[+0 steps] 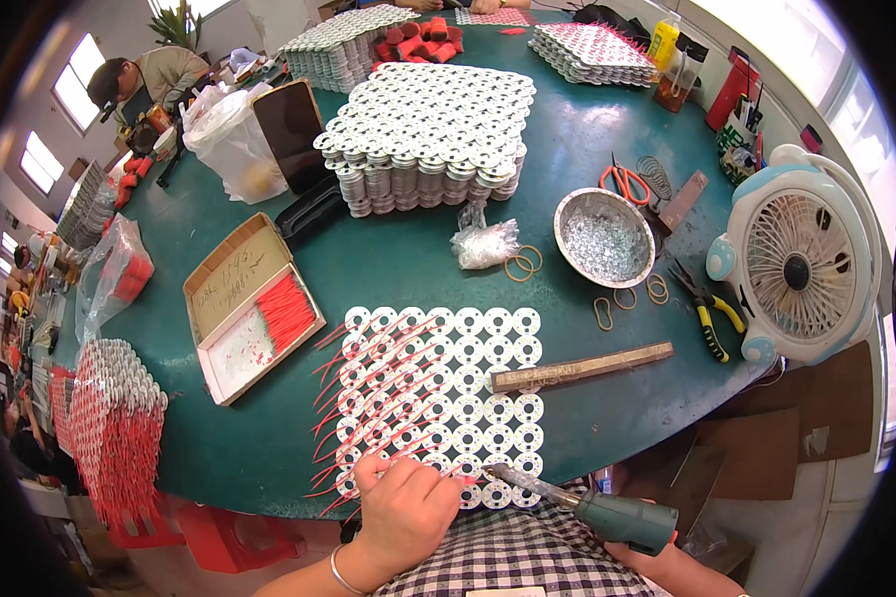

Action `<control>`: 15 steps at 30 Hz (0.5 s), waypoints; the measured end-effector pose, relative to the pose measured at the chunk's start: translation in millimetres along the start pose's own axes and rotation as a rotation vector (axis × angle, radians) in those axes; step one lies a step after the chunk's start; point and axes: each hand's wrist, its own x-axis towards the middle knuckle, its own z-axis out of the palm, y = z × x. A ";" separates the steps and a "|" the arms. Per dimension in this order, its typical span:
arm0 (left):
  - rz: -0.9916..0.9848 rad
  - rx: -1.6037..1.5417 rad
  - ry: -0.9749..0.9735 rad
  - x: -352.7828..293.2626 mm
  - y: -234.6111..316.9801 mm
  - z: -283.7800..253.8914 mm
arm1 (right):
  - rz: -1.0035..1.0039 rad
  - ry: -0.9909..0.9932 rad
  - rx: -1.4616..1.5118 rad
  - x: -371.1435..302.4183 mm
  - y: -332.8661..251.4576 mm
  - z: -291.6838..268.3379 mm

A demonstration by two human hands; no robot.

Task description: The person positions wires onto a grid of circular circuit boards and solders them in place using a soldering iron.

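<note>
At a dark-green counter (pixel 398 264), works over a square panel of ring-shaped white circuit boards (pixel 468 400), close to the near edge.

Clamps a green-handled soldering iron with a metal shaft (pixel 622 519) in the right grip (pixel 639 559); curls the left grip (pixel 406 509) over the panel's lower boards, pinching a wire or not, impossible to tell. Aims the soldering iron diagonally, from handle at lower right to tip at upper left, by the bottom boards. Seems just past halfway: thin red wires (pixel 405 435) on the left columns, bare boards on the right. Runs the wires slantwise, with loose ends beyond the panel's left side. Outward: a flat brown strip (pixel 587 367), an open cardboard box (pixel 231 267), a round metal bowl (pixel 567 265), a tall stack of white panels (pixel 428 119).
</note>
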 end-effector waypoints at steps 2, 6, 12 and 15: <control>0.006 0.011 -0.011 1.0 0.6 -0.9 | -0.016 0.023 -0.027 -0.7 -0.3 1.7; 0.003 0.013 -0.005 2.6 2.2 -1.2 | -0.045 0.024 -0.075 -0.3 2.7 2.6; 0.002 0.072 -0.045 4.9 4.1 -3.8 | -0.069 0.020 -0.137 0.8 1.2 2.0; 0.009 0.094 -0.052 4.0 4.9 -3.4 | -0.081 0.009 -0.113 1.4 4.4 2.6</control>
